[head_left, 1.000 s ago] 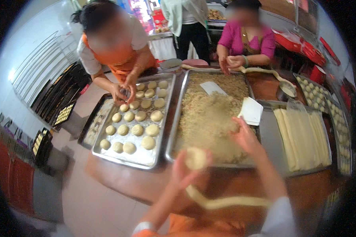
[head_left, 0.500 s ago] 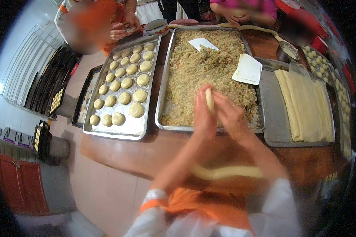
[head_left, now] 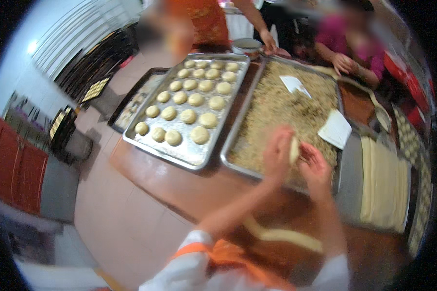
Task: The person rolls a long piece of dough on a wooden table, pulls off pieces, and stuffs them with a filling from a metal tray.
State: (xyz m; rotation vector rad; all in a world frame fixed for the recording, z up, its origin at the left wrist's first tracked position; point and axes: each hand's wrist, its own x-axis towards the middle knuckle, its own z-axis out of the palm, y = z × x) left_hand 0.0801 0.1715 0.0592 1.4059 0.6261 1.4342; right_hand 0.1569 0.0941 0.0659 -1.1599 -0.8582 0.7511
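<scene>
A small pale piece of dough (head_left: pixel 294 149) is held upright between my two hands, above the near part of a metal tray of minced filling (head_left: pixel 257 109). My left hand (head_left: pixel 277 153) lies along its left side, fingers pressed together and a little blurred. On the other side, my right hand (head_left: pixel 316 167) curls its fingers against the dough, with the palm turned toward it. Below my wrists a long dough rope (head_left: pixel 281 235) lies on the brown table. Two white scrapers rest on the filling, one farther back (head_left: pixel 294 85) and one at the right edge (head_left: pixel 335 130).
To the left, a metal tray (head_left: pixel 145 146) carries rows of round dough pieces. At the right stands a tray with folded dough sheets (head_left: pixel 383 179). Across the table a co-worker's hand (head_left: pixel 267 41) is beside a metal pot (head_left: pixel 246 46); another person's hands (head_left: pixel 344 63) are near a dough rope.
The view has turned, so the trays sit tilted. My palms have parted slightly, the dough still between them. The co-worker at the back left now reaches a hand toward the tray's far edge.
</scene>
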